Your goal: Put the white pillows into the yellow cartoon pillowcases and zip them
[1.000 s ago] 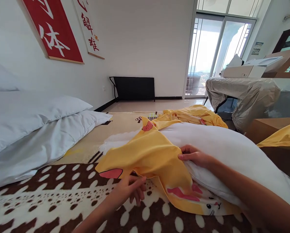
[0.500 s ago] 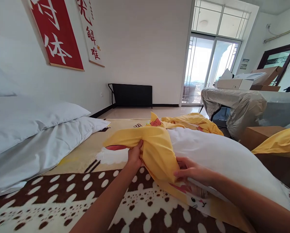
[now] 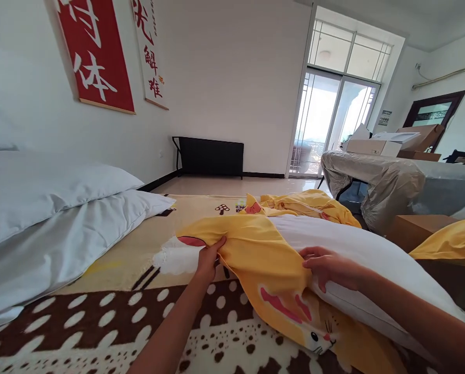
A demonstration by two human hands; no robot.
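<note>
A yellow pillowcase [image 3: 263, 259] with a printed white rabbit face spreads across the near end of a plump white pillow [image 3: 368, 241]. My left hand [image 3: 209, 259] is closed on the pillowcase's left part, thumb on top of the cloth. On the other side, my right hand [image 3: 329, 267] pinches the cloth between bent fingers where it meets the pillow. Part of the pillow lies under the yellow fabric, and its near side rests over the rabbit-print cloth. The inside of the pillowcase is hidden.
Patterned brown and cream bedding [image 3: 111, 317] lies underneath. White pillows [image 3: 80, 223] are stacked at left. More yellow cloth [image 3: 314, 202] lies beyond the pillow. At right stand a cardboard box [image 3: 415, 228] and a plastic-covered table [image 3: 376, 166] bearing boxes.
My right hand has moved right with the pillowcase edge, stretching the cloth wider and uncovering more of the rabbit print. My left hand has shifted slightly left and down, still gripping.
</note>
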